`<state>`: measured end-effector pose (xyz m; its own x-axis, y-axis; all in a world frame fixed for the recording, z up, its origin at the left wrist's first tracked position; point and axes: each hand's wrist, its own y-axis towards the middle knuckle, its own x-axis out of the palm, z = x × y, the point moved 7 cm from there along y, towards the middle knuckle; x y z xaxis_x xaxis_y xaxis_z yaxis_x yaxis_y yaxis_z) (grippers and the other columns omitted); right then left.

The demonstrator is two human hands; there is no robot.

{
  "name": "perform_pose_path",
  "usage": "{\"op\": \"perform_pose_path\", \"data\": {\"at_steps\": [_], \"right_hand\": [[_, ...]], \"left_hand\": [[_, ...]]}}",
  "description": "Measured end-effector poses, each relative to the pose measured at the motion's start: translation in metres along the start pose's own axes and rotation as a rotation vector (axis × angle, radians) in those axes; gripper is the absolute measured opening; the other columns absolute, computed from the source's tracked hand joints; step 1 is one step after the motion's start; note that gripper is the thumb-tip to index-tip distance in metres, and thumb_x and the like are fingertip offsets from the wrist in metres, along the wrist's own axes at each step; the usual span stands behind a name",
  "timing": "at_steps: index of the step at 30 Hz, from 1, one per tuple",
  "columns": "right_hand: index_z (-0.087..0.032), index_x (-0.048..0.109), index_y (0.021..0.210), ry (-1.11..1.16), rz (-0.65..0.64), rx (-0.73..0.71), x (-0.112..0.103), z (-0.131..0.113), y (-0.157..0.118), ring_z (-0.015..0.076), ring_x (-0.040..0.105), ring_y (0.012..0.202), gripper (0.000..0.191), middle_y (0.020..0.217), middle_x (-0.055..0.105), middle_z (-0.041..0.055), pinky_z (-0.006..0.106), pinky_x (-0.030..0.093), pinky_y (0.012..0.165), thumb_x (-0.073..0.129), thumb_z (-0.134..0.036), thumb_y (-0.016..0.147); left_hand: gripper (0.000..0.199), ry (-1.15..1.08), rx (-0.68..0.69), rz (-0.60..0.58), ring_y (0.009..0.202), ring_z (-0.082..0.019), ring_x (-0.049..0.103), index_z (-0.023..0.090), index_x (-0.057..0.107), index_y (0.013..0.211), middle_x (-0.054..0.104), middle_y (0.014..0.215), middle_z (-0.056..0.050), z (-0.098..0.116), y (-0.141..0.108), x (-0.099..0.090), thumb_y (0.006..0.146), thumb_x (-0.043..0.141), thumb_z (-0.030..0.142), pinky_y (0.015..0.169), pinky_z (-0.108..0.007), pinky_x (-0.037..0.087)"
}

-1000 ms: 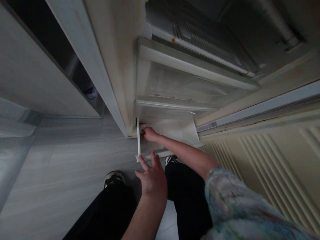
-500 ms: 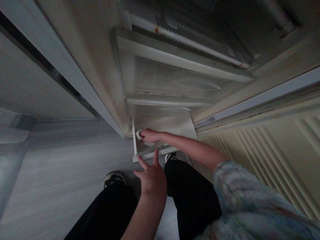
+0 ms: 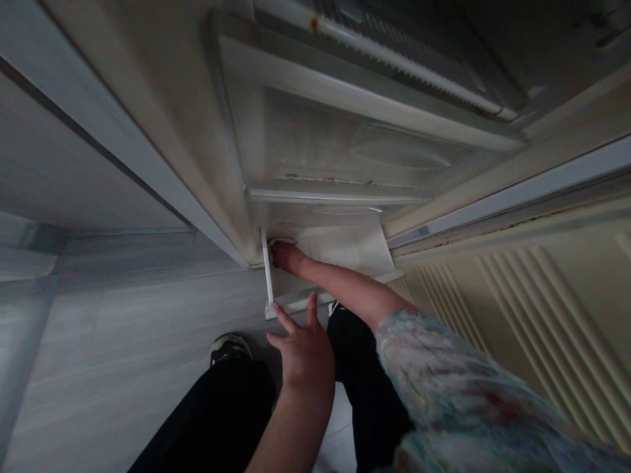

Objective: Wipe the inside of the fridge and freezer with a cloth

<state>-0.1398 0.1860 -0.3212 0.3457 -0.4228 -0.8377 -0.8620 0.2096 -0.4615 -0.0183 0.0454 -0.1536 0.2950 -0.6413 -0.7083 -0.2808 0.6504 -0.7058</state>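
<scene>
A pulled-out white drawer (image 3: 345, 253) sits low inside an open fridge-like cabinet. My right hand (image 3: 288, 257) reaches into its left end, fingers closed on a white cloth (image 3: 282, 242) pressed near the left side wall. Most of the cloth is hidden under the hand. My left hand (image 3: 305, 348) is at the drawer's front edge, its visible fingers spread, with two fingertips at or close to the rim. Whether they press on it I cannot tell.
Above are a clear-fronted drawer (image 3: 315, 141) and a ribbed shelf with a rusty spot. The ribbed open door (image 3: 557, 295) stands to the right. Grey floor (image 3: 148, 341) lies to the left, with my shoe (image 3: 231, 347) on it.
My right hand has moved the cloth a little farther back along the drawer's left end. My left hand stays at the front edge. The view has shifted slightly.
</scene>
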Motion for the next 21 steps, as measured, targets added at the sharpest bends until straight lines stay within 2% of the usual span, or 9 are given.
{"op": "perform_pose_path", "data": {"at_steps": [2, 4, 6, 7, 9, 12, 15, 18, 21], "right_hand": [[-0.008, 0.075, 0.111, 0.027, -0.069, -0.003, 0.011, -0.005, -0.006, 0.0261, 0.058, 0.128, 0.023, 0.135, 0.066, 0.0172, 0.028, 0.050, 0.098, 0.063, -0.010, 0.092], [-0.010, 0.077, 0.107, 0.066, -0.170, -0.009, 0.020, -0.013, -0.016, 0.0211, 0.069, 0.104, 0.020, 0.116, 0.075, 0.0130, 0.023, 0.053, 0.083, 0.068, -0.011, 0.089], [-0.013, 0.080, 0.094, 0.091, -0.257, -0.023, 0.024, -0.020, -0.026, 0.0163, 0.071, 0.081, 0.011, 0.095, 0.078, 0.0075, 0.020, 0.052, 0.071, 0.074, -0.012, 0.084], [-0.012, 0.080, 0.087, 0.092, -0.277, -0.021, 0.023, -0.021, -0.030, 0.0159, 0.070, 0.076, 0.006, 0.088, 0.078, 0.0068, 0.020, 0.051, 0.069, 0.077, -0.013, 0.082], [-0.010, 0.079, 0.085, 0.073, -0.251, 0.011, 0.013, -0.014, -0.032, 0.0198, 0.071, 0.080, 0.006, 0.089, 0.078, 0.0109, 0.023, 0.053, 0.074, 0.076, -0.015, 0.083], [-0.005, 0.076, 0.111, 0.027, -0.073, 0.076, -0.013, 0.010, -0.028, 0.0285, 0.066, 0.116, 0.026, 0.123, 0.071, 0.0217, 0.034, 0.050, 0.099, 0.058, -0.015, 0.096], [-0.005, 0.068, 0.130, 0.018, 0.019, 0.094, -0.020, 0.030, -0.027, 0.0281, 0.053, 0.136, 0.039, 0.142, 0.060, 0.0220, 0.038, 0.043, 0.111, 0.044, -0.008, 0.100], [-0.007, 0.074, 0.120, 0.045, -0.085, 0.065, 0.004, 0.031, -0.037, 0.0237, 0.062, 0.124, 0.034, 0.132, 0.068, 0.0178, 0.030, 0.049, 0.101, 0.050, -0.005, 0.097], [-0.009, 0.081, 0.091, 0.091, -0.220, 0.050, 0.030, 0.021, -0.054, 0.0185, 0.071, 0.090, 0.011, 0.097, 0.078, 0.0106, 0.021, 0.052, 0.079, 0.072, -0.007, 0.084]], "left_hand": [[0.073, -0.008, -0.009, 0.020, 0.148, -0.056, 0.021, 0.025, 0.038, 0.156, 0.000, 0.172, -0.001, 0.000, 0.001, 0.000, 0.090, 0.023, -0.001, 0.098, -0.068, 0.054], [0.071, -0.006, -0.020, 0.031, 0.149, -0.055, 0.023, 0.028, 0.041, 0.154, 0.004, 0.172, -0.002, 0.000, 0.001, 0.000, 0.091, 0.026, 0.000, 0.098, -0.068, 0.055], [0.069, -0.004, -0.034, 0.042, 0.148, -0.054, 0.025, 0.030, 0.044, 0.152, 0.010, 0.172, -0.003, 0.000, 0.002, 0.000, 0.091, 0.028, 0.001, 0.097, -0.066, 0.055], [0.069, -0.007, -0.044, 0.052, 0.148, -0.054, 0.026, 0.030, 0.044, 0.152, 0.013, 0.172, -0.003, 0.000, 0.003, 0.001, 0.091, 0.028, 0.001, 0.096, -0.066, 0.056], [0.071, -0.016, -0.063, 0.069, 0.148, -0.053, 0.027, 0.031, 0.042, 0.152, 0.019, 0.171, -0.005, 0.001, 0.005, 0.002, 0.090, 0.029, 0.000, 0.094, -0.065, 0.057], [0.071, -0.016, -0.079, 0.087, 0.148, -0.054, 0.026, 0.030, 0.043, 0.152, 0.017, 0.171, -0.007, 0.004, 0.009, 0.006, 0.089, 0.029, -0.001, 0.093, -0.066, 0.056], [0.073, -0.043, -0.097, 0.083, 0.148, -0.055, 0.026, 0.028, 0.038, 0.155, 0.017, 0.171, -0.007, 0.005, 0.010, 0.008, 0.089, 0.027, -0.002, 0.096, -0.069, 0.054], [0.074, -0.091, -0.095, 0.054, 0.149, -0.053, 0.026, 0.027, 0.035, 0.156, 0.022, 0.170, -0.008, 0.004, 0.011, 0.007, 0.089, 0.025, -0.002, 0.099, -0.069, 0.053], [0.073, -0.106, -0.085, 0.033, 0.150, -0.052, 0.023, 0.030, 0.038, 0.154, 0.018, 0.170, -0.009, 0.003, 0.010, 0.005, 0.089, 0.028, -0.001, 0.100, -0.071, 0.051]]}}
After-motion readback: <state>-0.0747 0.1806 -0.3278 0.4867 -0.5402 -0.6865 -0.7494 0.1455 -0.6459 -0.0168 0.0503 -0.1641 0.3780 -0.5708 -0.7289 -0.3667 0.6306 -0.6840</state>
